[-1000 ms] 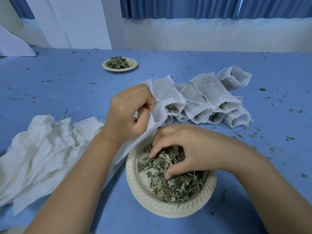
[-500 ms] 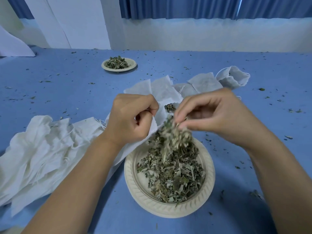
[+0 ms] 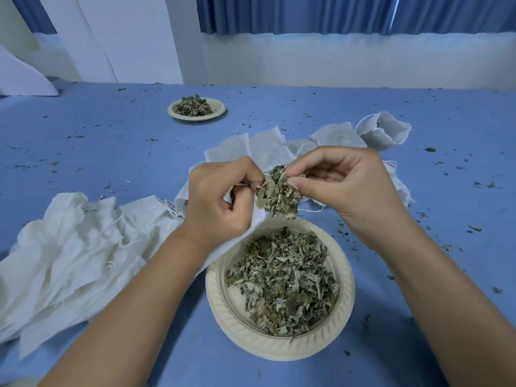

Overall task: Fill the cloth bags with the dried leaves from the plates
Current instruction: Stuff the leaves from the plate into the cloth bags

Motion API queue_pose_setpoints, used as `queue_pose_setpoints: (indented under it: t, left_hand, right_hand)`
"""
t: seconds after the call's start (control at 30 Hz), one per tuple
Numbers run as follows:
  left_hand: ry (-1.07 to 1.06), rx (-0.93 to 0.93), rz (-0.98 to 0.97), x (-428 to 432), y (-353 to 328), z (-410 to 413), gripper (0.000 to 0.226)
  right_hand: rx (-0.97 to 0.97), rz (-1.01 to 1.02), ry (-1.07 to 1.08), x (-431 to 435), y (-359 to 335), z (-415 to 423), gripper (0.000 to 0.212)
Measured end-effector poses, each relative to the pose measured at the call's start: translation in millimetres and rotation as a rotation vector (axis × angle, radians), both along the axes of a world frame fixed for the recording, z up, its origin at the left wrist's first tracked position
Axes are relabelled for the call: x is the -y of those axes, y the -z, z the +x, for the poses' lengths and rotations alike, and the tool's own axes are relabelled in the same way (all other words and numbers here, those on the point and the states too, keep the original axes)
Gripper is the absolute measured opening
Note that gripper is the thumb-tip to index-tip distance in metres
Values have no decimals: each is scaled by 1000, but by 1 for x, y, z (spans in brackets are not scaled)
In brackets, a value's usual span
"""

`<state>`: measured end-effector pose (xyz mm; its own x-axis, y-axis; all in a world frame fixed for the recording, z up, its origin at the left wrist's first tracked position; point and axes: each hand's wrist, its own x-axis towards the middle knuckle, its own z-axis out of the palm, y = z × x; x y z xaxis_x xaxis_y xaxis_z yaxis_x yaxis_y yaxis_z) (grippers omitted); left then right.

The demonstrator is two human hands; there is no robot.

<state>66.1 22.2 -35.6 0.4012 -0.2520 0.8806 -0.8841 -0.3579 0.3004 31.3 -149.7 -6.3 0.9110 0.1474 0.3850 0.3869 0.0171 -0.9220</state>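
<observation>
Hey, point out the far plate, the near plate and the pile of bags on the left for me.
far plate [image 3: 219,110], head view, on its bare right rim.
near plate [image 3: 279,349], head view, on its front rim.
pile of bags [image 3: 69,252], head view, on the middle of the cloth.

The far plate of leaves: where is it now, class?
In the head view the far plate stands on the blue table left of centre, well beyond the left hand and apart from the cloth bags.
</observation>
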Motion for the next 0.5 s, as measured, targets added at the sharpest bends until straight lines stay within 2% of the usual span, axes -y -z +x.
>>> queue_pose_setpoints:
  t: [0.27,0.4,0.5]
  left_hand:
    - [4,-4,18,-2,-1,1,21]
    - [-2,19,40,-2,-2,0,21]
    - [-2,31,50,-3,-2,1,21]
  right_hand:
    - [-37,-120,-141,10,-2,1,20]
    - [-74,-152,-242,11,1,4,30]
    - [-17,-202,-270,8,3,3,28]
